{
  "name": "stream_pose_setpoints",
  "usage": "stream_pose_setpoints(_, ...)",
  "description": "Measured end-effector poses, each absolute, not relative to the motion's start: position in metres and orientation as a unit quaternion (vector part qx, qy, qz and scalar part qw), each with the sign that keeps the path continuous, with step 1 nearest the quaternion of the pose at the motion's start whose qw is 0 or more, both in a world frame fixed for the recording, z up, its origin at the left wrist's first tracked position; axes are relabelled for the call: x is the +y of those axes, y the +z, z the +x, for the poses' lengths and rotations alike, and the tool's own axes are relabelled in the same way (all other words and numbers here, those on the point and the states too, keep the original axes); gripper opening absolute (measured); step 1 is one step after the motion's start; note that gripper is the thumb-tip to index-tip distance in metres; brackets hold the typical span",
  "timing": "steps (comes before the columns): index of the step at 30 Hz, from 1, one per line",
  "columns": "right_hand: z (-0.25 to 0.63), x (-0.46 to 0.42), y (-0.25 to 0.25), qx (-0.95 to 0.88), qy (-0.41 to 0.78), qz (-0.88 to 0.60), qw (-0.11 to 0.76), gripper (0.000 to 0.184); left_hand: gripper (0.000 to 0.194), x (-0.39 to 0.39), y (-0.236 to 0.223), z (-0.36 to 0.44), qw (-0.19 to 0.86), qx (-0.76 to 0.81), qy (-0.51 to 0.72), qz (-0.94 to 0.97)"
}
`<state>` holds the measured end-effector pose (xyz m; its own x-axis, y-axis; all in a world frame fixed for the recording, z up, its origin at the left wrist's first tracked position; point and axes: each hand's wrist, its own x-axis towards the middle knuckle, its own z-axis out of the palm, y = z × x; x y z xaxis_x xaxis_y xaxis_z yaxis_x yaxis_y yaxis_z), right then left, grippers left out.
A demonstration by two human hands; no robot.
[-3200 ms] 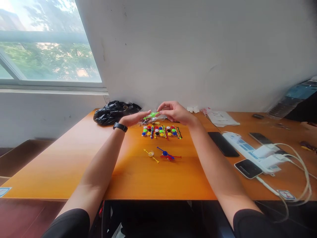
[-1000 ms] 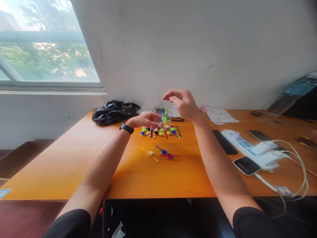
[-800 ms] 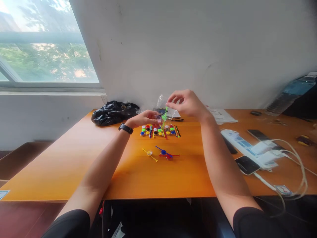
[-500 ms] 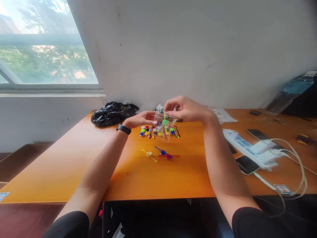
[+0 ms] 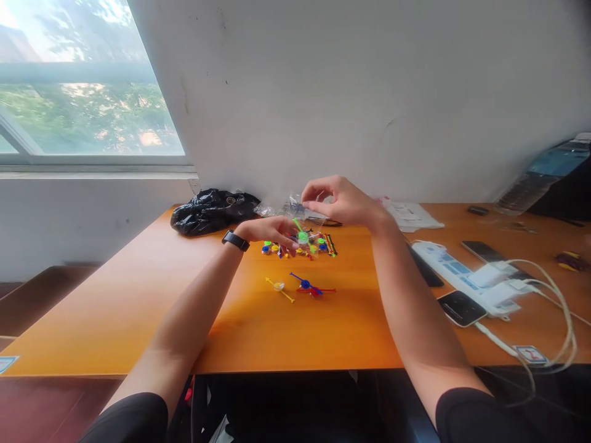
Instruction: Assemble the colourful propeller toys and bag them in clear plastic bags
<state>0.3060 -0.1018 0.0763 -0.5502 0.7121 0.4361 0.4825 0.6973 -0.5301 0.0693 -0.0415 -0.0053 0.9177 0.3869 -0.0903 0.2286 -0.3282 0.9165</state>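
Observation:
My left hand point(image 5: 272, 232), with a black band on the wrist, is closed at the edge of a green arrow spinner point(image 5: 302, 237). Clear plastic surrounds the spinner; whether it is fully inside the bag I cannot tell. Above it my right hand point(image 5: 337, 200) pinches the top of the clear plastic bag point(image 5: 314, 216). Behind and below lie several coloured round pieces point(image 5: 322, 246) and thin sticks point(image 5: 330, 245), partly hidden by my left hand. Nearer me are a yellow arrow spinner point(image 5: 279, 287) and a blue one point(image 5: 305, 284) crossing a red one point(image 5: 327, 290).
A black plastic bag point(image 5: 212, 212) lies at the back left of the wooden table point(image 5: 138, 314). On the right are a white power strip point(image 5: 447, 267) with chargers and cables, a phone point(image 5: 462, 307), white paper point(image 5: 413, 215) and a large water bottle point(image 5: 540, 172).
The green spinner has dropped lower, away from my right fingertips. My left hand has shifted slightly right and down beside it, while my right hand has moved a little left.

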Motion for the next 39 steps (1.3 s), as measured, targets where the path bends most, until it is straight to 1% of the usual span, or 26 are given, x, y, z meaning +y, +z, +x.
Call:
stream_pose_setpoints(2,0.31,-0.102,0.077,-0.863,0.178,-0.359,0.309,0.019,0.045,-0.041,-0.006,0.07,0.539,0.205,0.094,0.811)
stream_pose_setpoints(5,0.317,-0.101,0.077,-0.872,0.189,-0.376,0.252,0.017,0.05,-0.038,-0.008,0.071,0.532,0.219,0.146,0.805)
stream_pose_setpoints(6,0.318,-0.1,0.077,-0.872,0.188,-0.379,0.247,0.015,0.053,-0.037,-0.009,0.07,0.536,0.218,0.156,0.801)
stream_pose_setpoints(8,0.318,-0.1,0.077,-0.867,0.174,-0.379,0.27,0.012,0.06,-0.035,-0.011,0.068,0.552,0.206,0.163,0.791)
stream_pose_setpoints(10,0.315,-0.101,0.076,-0.874,0.173,-0.37,0.264,0.011,0.06,-0.034,-0.012,0.066,0.568,0.188,0.169,0.783)
stream_pose_setpoints(13,0.309,-0.101,0.072,-0.892,0.204,-0.362,0.179,0.011,0.053,-0.034,-0.011,0.064,0.576,0.175,0.167,0.781)
stream_pose_setpoints(14,0.307,-0.101,0.071,-0.891,0.207,-0.366,0.171,0.012,0.053,-0.034,-0.011,0.063,0.578,0.175,0.158,0.781)
stream_pose_setpoints(18,0.301,-0.101,0.07,-0.886,0.2,-0.368,0.198,0.016,0.053,-0.039,-0.007,0.066,0.579,0.183,0.107,0.787)
stream_pose_setpoints(22,0.299,-0.105,0.073,-0.884,0.205,-0.357,0.221,0.011,0.053,-0.043,-0.005,0.07,0.555,0.183,0.091,0.806)
stream_pose_setpoints(24,0.299,-0.105,0.074,-0.879,0.189,-0.358,0.253,0.009,0.045,-0.043,-0.006,0.071,0.535,0.192,0.096,0.817)
stream_pose_setpoints(26,0.299,-0.103,0.073,-0.869,0.16,-0.366,0.293,0.01,0.039,-0.039,-0.008,0.069,0.513,0.204,0.103,0.827)
stream_pose_setpoints(30,0.299,-0.098,0.071,-0.841,0.1,-0.383,0.37,0.019,0.039,-0.026,-0.015,0.058,0.482,0.227,0.117,0.838)
stream_pose_setpoints(34,0.295,-0.103,0.073,-0.824,0.052,-0.383,0.414,0.024,0.039,-0.015,-0.021,0.043,0.482,0.238,0.135,0.832)
stream_pose_setpoints(36,0.29,-0.108,0.075,-0.831,0.055,-0.372,0.411,0.025,0.037,-0.013,-0.024,0.037,0.495,0.244,0.157,0.819)
stream_pose_setpoints(37,0.287,-0.11,0.074,-0.841,0.072,-0.365,0.393,0.025,0.037,-0.013,-0.025,0.035,0.506,0.249,0.176,0.807)
stream_pose_setpoints(38,0.284,-0.112,0.073,-0.857,0.101,-0.357,0.359,0.026,0.037,-0.013,-0.025,0.033,0.521,0.254,0.2,0.79)
stream_pose_setpoints(39,0.28,-0.113,0.07,-0.875,0.138,-0.347,0.307,0.026,0.039,-0.012,-0.026,0.031,0.536,0.257,0.226,0.772)
